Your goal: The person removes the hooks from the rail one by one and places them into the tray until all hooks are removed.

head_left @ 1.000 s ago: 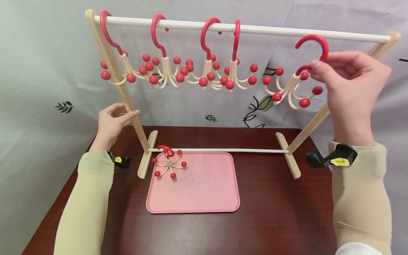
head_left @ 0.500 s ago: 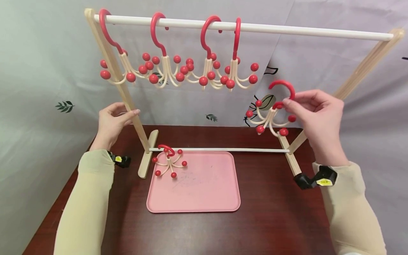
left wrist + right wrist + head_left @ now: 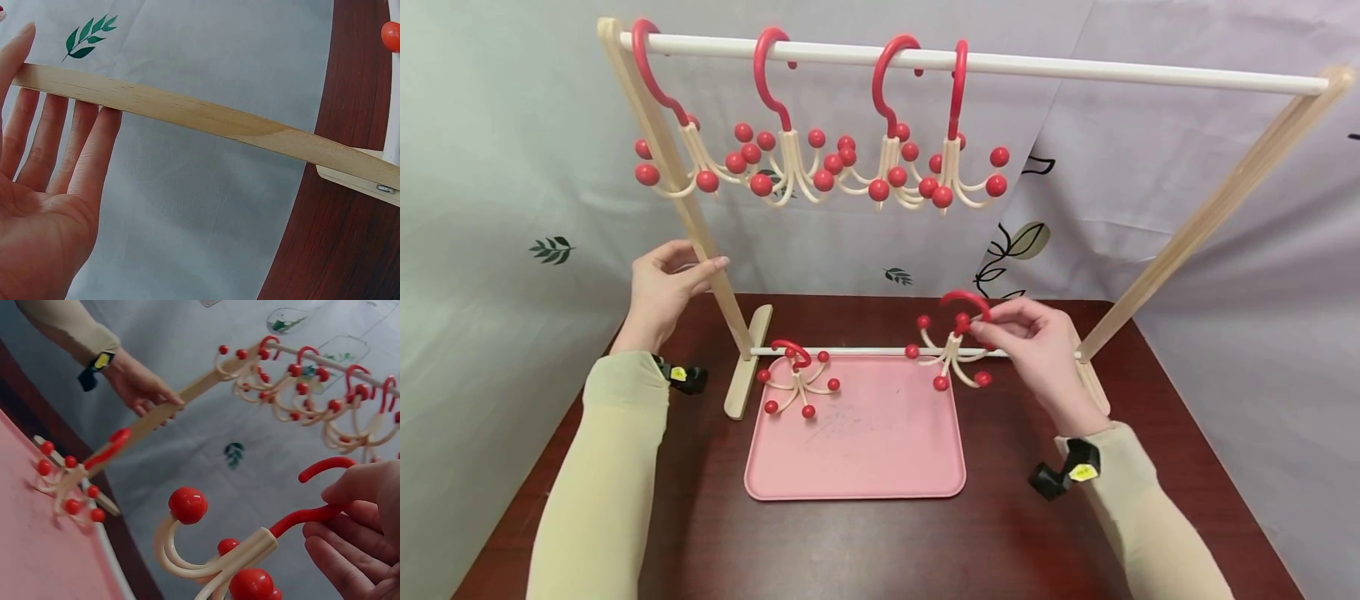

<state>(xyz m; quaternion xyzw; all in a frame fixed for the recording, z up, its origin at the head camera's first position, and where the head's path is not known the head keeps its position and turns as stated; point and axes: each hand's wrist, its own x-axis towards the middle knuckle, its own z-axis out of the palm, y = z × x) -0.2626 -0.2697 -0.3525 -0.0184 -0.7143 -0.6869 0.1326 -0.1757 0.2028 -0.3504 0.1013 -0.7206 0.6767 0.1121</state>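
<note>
My right hand (image 3: 1045, 354) pinches the red hook of a cream hanger (image 3: 953, 354) with red balls, held above the back right corner of the pink tray (image 3: 865, 450). In the right wrist view the thumb and fingers of that hand (image 3: 362, 531) grip the red neck. My left hand (image 3: 658, 287) holds the left wooden post (image 3: 722, 287) of the rack; in the left wrist view its thumb lies on one side of the post (image 3: 156, 103) and its straight fingers on the other. A second hanger (image 3: 797, 383) lies in the tray's back left corner.
Several hangers (image 3: 790, 158) hang from the white top rail (image 3: 1075, 68), mostly over its left half. The right post (image 3: 1210, 208) stands beyond my right hand. A white lower bar (image 3: 850, 352) crosses behind the tray on the dark red table (image 3: 1000, 533).
My right hand has carried its hanger down and to the left, from just under the top rail's right part to over the tray's corner. My left hand stays on the post.
</note>
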